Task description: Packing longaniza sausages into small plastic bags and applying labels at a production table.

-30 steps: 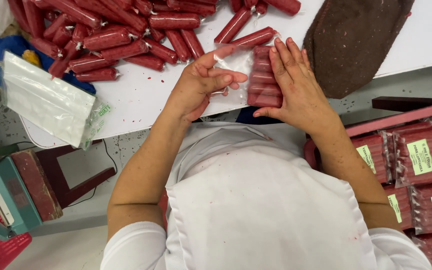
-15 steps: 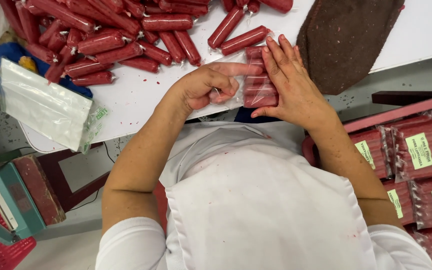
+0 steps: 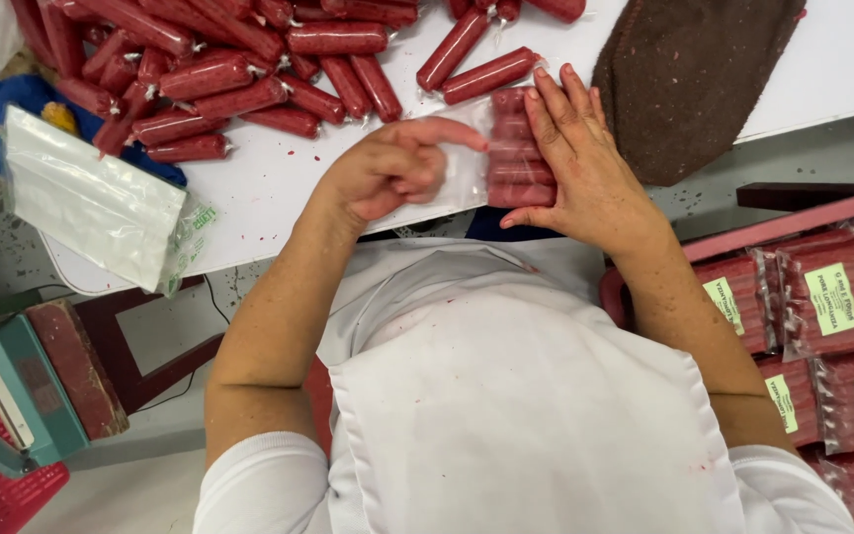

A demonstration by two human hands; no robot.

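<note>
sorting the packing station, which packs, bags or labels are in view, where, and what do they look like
Clear bag of red sausages: on white table, under both hands.
Stack of empty clear bags: table's left edge.
Sealed red sausage packs with pale green rectangular labels: right.

Clear sausage pouch (image 3: pixel 506 148) under both hands; green-labelled red packs (image 3: pixel 822 316) right; perhaps empty bags (image 3: pixel 91 203) left.

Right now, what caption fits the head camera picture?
Two hands, left hand and right hand, press a clear bag of red sausages on a white table.
</note>
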